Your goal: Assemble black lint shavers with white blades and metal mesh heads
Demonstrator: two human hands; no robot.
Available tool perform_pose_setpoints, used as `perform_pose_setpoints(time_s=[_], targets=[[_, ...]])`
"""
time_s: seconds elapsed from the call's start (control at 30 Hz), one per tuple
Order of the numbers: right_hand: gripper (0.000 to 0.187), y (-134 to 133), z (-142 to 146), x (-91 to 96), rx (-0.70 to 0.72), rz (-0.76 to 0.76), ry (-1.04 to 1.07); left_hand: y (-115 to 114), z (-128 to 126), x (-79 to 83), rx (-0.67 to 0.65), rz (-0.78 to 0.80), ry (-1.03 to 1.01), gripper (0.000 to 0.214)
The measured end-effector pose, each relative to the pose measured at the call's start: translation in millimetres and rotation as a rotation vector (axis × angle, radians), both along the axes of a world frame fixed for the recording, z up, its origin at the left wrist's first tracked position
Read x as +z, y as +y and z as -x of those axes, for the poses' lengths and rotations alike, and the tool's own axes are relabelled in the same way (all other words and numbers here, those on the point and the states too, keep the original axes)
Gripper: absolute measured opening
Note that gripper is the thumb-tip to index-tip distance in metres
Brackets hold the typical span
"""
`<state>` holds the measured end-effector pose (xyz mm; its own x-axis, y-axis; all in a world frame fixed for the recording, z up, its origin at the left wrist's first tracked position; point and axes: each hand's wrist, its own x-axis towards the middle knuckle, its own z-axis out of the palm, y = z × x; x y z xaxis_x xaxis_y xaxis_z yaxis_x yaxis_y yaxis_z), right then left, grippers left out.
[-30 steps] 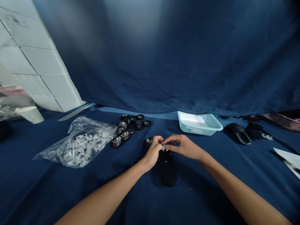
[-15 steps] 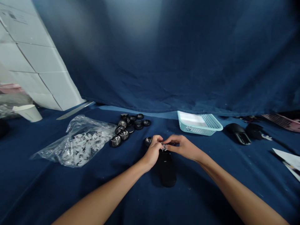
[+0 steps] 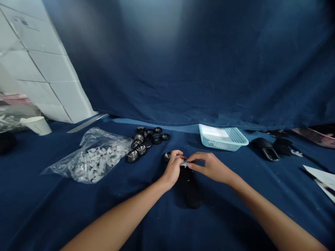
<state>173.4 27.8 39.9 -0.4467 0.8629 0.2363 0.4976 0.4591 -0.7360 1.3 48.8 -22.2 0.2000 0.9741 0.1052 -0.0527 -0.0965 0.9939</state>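
Observation:
Pinched in the fingertips of both hands is a small grey-white plastic piece; its fine shape is partly covered by fingers. My left hand grips it from the left, and my right hand meets it from the right with thumb and forefinger closed. Just below lies a long black rounded object with a small light mark, its far end hidden by the hands. Beside my left fingers sits a round black part with a silvery spoked face.
Several similar round black parts lie left of centre. A clear bag holds many grey-white pieces. Behind my right hand stands a light-blue basket. A black computer mouse, papers, a white cup and a metal ruler-like strip lie around.
The view has shifted slightly, moving most things a little rightward. The grey-white piece appears turned between my fingers, and the near end of the black object sits farther right.

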Motion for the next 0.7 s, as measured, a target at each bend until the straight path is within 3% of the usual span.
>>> perform_pose_setpoints(time_s=[0.23,0.4,0.6,0.7], targets=[[0.018,-10.8,4.9,-15.8,-0.103,-0.068,0.04,-0.8,0.7,2.2,0.02,-0.163,0.106,0.019],[0.02,-15.5,6.5,-30.4,-0.146,-0.069,0.131,-2.6,18.1,19.0,-0.009,-0.395,0.299,0.018],[0.068,-17.3,7.7,-62.4,-0.153,0.065,0.274,-2.4,35.5,48.3,-0.201,-0.584,0.622,0.018],[0.077,-16.7,11.5,-73.8,-0.137,0.129,0.3,1.5,39.3,57.1,-0.278,-0.599,0.725,0.02]])
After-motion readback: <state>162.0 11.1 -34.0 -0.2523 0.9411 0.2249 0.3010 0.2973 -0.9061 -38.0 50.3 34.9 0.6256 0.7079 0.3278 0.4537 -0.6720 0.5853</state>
